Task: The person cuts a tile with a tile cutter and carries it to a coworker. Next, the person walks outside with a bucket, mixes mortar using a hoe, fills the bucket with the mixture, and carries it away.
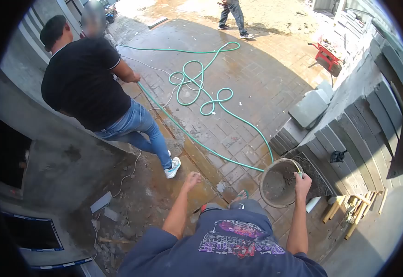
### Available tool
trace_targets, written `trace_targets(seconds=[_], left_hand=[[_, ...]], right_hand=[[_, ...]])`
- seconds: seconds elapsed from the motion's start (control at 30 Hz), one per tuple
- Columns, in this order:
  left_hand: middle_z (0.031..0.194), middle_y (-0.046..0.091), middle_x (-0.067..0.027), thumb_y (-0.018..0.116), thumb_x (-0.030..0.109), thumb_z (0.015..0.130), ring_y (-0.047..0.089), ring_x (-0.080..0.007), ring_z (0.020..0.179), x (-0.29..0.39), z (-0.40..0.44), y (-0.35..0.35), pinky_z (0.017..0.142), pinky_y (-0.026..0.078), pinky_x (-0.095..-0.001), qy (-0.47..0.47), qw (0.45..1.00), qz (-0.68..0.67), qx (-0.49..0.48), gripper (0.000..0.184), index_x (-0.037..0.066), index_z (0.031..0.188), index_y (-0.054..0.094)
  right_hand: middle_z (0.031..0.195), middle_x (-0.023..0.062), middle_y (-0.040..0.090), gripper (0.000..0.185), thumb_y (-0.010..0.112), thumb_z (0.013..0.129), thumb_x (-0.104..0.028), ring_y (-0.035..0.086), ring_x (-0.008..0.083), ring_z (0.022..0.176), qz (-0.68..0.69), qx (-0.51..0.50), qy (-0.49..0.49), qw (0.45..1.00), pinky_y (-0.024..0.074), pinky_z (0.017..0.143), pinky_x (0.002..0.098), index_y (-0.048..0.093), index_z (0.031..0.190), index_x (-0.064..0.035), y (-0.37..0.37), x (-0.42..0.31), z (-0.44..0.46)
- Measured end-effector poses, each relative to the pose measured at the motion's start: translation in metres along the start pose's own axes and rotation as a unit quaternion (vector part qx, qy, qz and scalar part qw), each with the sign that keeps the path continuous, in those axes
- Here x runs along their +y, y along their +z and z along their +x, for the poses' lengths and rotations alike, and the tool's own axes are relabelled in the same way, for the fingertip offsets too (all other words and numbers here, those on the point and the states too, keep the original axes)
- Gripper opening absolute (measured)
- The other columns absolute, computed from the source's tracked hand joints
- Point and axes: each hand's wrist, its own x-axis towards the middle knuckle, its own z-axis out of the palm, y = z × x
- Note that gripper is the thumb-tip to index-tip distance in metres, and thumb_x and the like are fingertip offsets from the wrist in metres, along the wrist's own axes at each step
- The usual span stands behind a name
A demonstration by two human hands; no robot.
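Observation:
My right hand (302,186) is closed around the end of a green hose (299,174), over the right rim of a round grey bucket (265,195). Grey wet-looking material lies inside the bucket. My left hand (192,181) is raised in front of my body, with its fingers curled; whether it holds anything is too small to tell. The hose (241,119) runs in loops over the paving. Another person (81,83) in a black shirt and jeans grips a stretch of it at the left.
Stacked grey slabs (349,134) stand along the right side, with bamboo pieces (360,214) below them. A red wheelbarrow (327,54) is at the upper right. Someone in dark trousers (233,16) stands at the top. Rubble (118,231) and a thin white cable lie at lower left.

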Motion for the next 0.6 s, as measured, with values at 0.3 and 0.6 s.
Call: trace_targets(seconds=[0.3, 0.6], left_hand=[[0.097, 0.064, -0.0144, 0.050, 0.027, 0.092, 0.064, -0.0263, 0.081, -0.163, -0.071, 0.008, 0.070, 0.052, -0.0423, -0.379, 0.922, -0.056, 0.053, 0.037, -0.004, 0.111, 0.056], [0.091, 0.065, -0.0166, 0.057, 0.027, 0.079, 0.061, -0.0306, 0.080, 0.039, 0.266, 0.034, 0.073, 0.048, -0.0407, -0.284, 0.946, 0.061, 0.145, 0.030, 0.003, 0.096, 0.065]], right_hand=[[0.056, -0.0035, 0.041, 0.027, 0.062, 0.085, -0.015, 0.036, 0.0067, 0.049, 0.165, -0.163, 0.001, 0.973, 0.0285, 0.043, 0.0284, 0.049, 0.064, -0.0047, 0.166, -0.129, 0.265], [0.053, -0.0012, 0.038, 0.030, 0.060, 0.086, -0.016, 0.034, 0.0091, 0.045, 0.183, 0.024, 0.075, 0.980, 0.0275, 0.041, 0.0270, 0.045, 0.062, -0.0059, 0.203, -0.205, 0.515]])
